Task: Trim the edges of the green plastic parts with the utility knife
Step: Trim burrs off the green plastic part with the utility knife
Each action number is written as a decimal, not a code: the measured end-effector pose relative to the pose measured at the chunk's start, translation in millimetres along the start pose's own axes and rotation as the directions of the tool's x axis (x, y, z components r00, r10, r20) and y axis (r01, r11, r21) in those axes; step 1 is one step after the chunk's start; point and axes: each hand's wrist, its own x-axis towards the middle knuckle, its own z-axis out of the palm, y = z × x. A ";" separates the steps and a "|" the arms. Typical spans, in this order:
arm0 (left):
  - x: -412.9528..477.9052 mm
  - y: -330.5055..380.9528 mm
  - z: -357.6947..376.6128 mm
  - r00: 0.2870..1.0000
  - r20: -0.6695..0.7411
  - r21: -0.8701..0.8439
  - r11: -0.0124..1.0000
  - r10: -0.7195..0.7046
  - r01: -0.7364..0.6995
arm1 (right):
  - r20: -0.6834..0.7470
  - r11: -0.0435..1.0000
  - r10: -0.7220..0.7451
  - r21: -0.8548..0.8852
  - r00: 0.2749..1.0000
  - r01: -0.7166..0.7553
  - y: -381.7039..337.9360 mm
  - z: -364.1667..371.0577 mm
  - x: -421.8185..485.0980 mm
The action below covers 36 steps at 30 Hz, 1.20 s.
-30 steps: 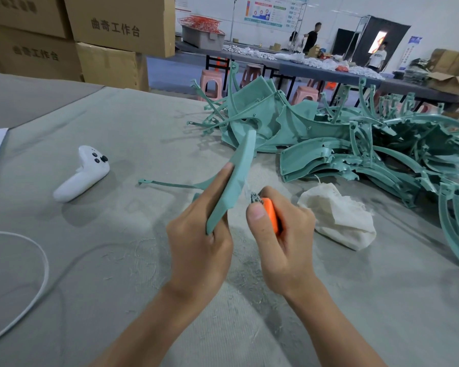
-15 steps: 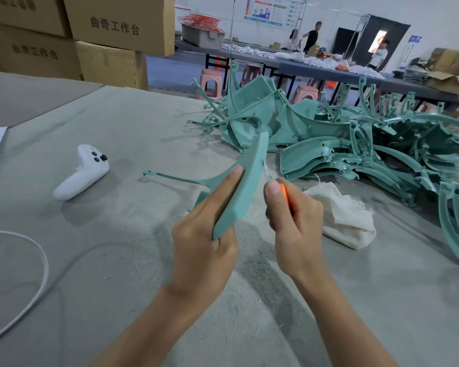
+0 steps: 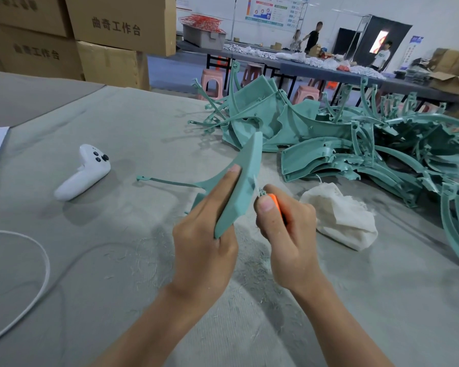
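Head view. Left hand (image 3: 206, 234) grips the green part (image 3: 245, 181) by its lower end, forefinger laid along the face, and holds it tilted up above the middle of the table (image 3: 143, 123). Right hand (image 3: 289, 234) is closed round the orange utility knife (image 3: 275, 202), thumb forward; the blade (image 3: 256, 181) lies against the part's right edge, about mid-length. A second ago the knife sat lower by the part's near end, half a second ago it had run further up the edge, and now it is back partway. I read this as repeat strokes on one edge, so this part is not yet done. Pale shavings (image 3: 149, 260) litter the cloth beneath the hands. The pile of green parts (image 3: 355, 144) fills the far right corner, apparently waiting. A white rag (image 3: 339, 218) lies just beside the knife hand and may snag a long stroke. White controller (image 3: 84, 172) and cable (image 3: 41, 260) sit toward the left edge, well apart.
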 end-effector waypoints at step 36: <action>2.7 -6.3 0.5 0.997 -0.019 0.079 0.994 0.075 -0.073 | 0.000 0.997 0.022 -0.077 1.000 -0.021 6.0 -8.9 4.7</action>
